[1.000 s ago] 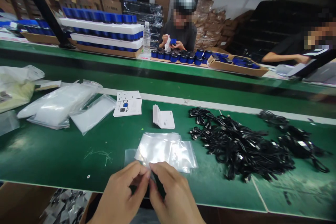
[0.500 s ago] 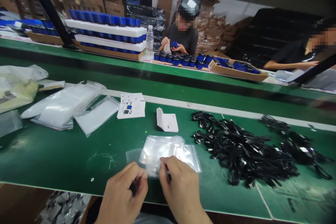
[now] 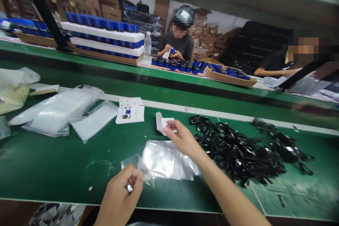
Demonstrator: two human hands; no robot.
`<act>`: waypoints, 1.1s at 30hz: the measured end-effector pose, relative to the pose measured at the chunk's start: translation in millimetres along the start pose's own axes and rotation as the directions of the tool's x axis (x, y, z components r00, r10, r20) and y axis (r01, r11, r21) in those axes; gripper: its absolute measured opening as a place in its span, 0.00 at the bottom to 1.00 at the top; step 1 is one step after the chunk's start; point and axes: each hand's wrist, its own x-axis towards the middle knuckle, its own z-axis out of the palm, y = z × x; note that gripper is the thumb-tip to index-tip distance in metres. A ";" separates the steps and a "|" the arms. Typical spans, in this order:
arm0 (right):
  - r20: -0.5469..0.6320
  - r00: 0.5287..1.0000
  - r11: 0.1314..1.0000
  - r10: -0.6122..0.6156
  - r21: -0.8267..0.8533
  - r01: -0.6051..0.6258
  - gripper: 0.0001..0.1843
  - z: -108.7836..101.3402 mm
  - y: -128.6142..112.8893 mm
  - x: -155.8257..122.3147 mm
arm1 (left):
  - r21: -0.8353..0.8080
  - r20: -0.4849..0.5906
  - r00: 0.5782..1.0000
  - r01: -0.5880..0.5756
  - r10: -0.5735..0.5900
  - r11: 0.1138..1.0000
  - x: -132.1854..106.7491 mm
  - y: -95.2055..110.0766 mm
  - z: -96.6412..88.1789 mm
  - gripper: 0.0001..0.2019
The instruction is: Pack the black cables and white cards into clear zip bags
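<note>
My left hand (image 3: 123, 192) is closed in a pinch on a small clear plastic bag (image 3: 146, 173) near the table's front edge. A shiny silvery patch shows in the gap between its fingers; I cannot make out what it is. Farther forward, my right hand (image 3: 180, 136) has its thumb and bent fingers at the edge of a white folded leaflet (image 3: 165, 121), part of a small stack. The fingers partly cover that leaflet. Flat clear bags (image 3: 161, 159) lie in a pile between the two hands, below my right wrist.
A heap of black cables (image 3: 235, 152) lies on the right. To the left are filled plastic bags (image 3: 60, 109) and printed sheets (image 3: 130, 113). Past the green table (image 3: 106, 148), a co-worker (image 3: 176, 40) handles a blue-and-black item behind trays of similar ones (image 3: 182, 66). Another person (image 3: 275, 63) sits far right.
My right hand has left the clear bags and moved forward to the white leaflets. The left hand has drawn a clear bag slightly left, off the pile. The camera view has shifted a little.
</note>
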 end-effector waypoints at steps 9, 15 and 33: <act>0.213 0.932 0.948 0.293 0.062 -0.312 0.21 -8.5 -5.6 68.3 | -0.077 -0.037 0.999 0.016 -0.019 0.997 2.7 0.4 1.5 0.13; 0.282 0.918 0.950 0.279 0.059 -0.307 0.15 -16.3 3.3 66.5 | -0.103 -0.025 0.998 0.053 -0.056 0.993 1.3 1.6 2.6 0.13; -0.042 0.864 0.852 -0.501 -0.197 0.485 0.07 59.1 3.6 -86.8 | -0.193 -0.182 0.957 0.192 -0.227 0.962 18.6 20.2 -3.7 0.13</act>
